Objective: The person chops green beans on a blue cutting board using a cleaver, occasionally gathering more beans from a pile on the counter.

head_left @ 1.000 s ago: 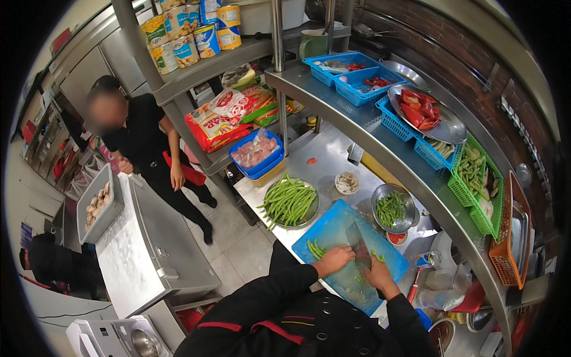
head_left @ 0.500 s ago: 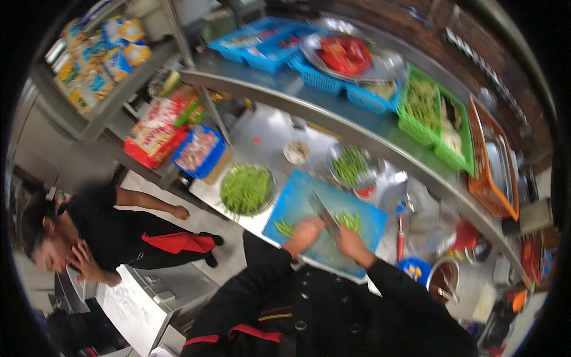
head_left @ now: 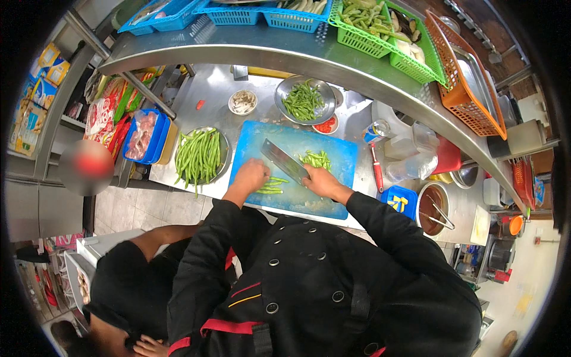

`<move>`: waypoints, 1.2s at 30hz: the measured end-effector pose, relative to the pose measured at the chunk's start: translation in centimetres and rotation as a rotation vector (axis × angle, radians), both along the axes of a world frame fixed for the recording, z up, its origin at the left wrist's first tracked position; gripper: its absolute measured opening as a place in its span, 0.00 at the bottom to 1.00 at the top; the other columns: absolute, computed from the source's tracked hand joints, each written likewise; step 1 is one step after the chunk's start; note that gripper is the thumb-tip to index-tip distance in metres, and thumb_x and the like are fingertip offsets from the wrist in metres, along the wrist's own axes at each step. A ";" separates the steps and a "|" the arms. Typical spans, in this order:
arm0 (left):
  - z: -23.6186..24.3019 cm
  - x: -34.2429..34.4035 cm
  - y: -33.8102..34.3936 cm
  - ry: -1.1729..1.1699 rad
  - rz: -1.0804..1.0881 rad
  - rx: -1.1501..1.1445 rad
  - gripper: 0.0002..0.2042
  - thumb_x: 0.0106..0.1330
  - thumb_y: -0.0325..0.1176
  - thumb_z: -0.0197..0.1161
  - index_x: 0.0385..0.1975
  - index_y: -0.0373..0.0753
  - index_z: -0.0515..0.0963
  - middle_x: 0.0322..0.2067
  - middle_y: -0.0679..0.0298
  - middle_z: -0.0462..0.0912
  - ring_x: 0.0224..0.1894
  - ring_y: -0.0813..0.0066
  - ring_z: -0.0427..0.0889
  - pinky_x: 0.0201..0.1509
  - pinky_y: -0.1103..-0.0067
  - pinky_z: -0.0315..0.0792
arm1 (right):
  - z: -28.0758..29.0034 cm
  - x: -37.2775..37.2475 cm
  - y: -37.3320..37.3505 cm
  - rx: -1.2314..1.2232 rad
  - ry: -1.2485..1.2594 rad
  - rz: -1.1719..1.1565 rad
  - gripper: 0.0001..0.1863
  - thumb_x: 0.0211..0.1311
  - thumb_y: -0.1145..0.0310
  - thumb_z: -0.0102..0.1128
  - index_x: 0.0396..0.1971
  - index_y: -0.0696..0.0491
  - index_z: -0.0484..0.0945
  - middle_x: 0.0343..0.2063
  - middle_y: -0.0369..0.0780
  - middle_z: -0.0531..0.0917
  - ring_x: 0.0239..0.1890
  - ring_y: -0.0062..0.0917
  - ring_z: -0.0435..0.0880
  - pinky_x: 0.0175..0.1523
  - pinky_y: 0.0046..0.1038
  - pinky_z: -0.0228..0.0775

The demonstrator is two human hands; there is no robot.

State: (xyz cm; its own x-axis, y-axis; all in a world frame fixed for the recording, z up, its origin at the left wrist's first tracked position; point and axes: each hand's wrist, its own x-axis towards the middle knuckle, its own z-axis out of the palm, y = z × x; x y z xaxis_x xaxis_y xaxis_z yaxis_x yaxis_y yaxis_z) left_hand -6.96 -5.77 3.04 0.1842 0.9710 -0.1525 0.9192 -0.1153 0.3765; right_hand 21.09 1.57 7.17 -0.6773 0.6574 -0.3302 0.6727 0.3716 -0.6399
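Observation:
A cleaver (head_left: 284,160) is gripped by its handle in my right hand (head_left: 322,181), its broad blade slanting up and left over the blue cutting board (head_left: 247,146). My left hand (head_left: 252,175) is closed with curled fingers on the board's left part; whatever is inside is hidden. Against its right side lie a few green bean lengths (head_left: 272,186). Cut green bean pieces (head_left: 315,159) form a small pile just above my right hand. Long whole green beans (head_left: 197,156) fill a round tray left of the board. Behind it, a metal bowl (head_left: 279,98) holds more cut beans.
A steel shelf (head_left: 238,58) with blue, green and orange baskets spans overhead. Right of the board are a red-handled tool (head_left: 377,169), a blue tub (head_left: 399,202) and a pot (head_left: 433,205) of brown sauce. A small white bowl (head_left: 242,102) stands behind. A co-worker (head_left: 134,285) is close on my left.
The view has shifted, showing less of the shelf. My left hand has drawn away from the blade, with bean lengths now on its right. The co-worker has come nearer, beside my left arm.

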 end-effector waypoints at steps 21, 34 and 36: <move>-2.5 7.8 1.3 -0.120 -0.099 0.393 0.04 0.61 0.30 0.63 0.32 0.40 0.83 0.33 0.58 0.81 0.44 0.56 0.82 0.56 0.64 0.76 | 1.9 3.7 -0.9 0.166 -0.189 -0.003 0.17 0.68 0.64 0.59 0.51 0.56 0.72 0.34 0.54 0.87 0.40 0.55 0.87 0.48 0.55 0.77; -2.3 8.9 0.1 -0.147 -0.006 0.516 0.04 0.62 0.30 0.63 0.32 0.41 0.84 0.32 0.60 0.78 0.41 0.57 0.79 0.47 0.64 0.76 | 1.6 2.2 -1.4 0.166 -0.246 0.044 0.16 0.67 0.69 0.56 0.52 0.59 0.70 0.33 0.58 0.86 0.39 0.56 0.87 0.45 0.55 0.78; -2.7 8.8 -0.1 -0.133 0.001 0.523 0.04 0.63 0.31 0.62 0.32 0.42 0.84 0.32 0.62 0.78 0.41 0.59 0.79 0.46 0.64 0.75 | 4.9 2.6 -1.4 0.137 -0.301 0.080 0.16 0.66 0.74 0.52 0.52 0.61 0.71 0.34 0.59 0.86 0.39 0.55 0.88 0.45 0.53 0.79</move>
State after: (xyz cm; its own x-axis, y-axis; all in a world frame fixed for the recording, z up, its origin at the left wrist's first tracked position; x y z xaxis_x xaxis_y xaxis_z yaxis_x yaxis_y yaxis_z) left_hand 1.83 -5.90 0.38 0.1679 0.9114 0.3757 0.8679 -0.3174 0.3822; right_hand 23.70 0.19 12.03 -0.6143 0.6581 -0.4354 0.7889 0.5002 -0.3570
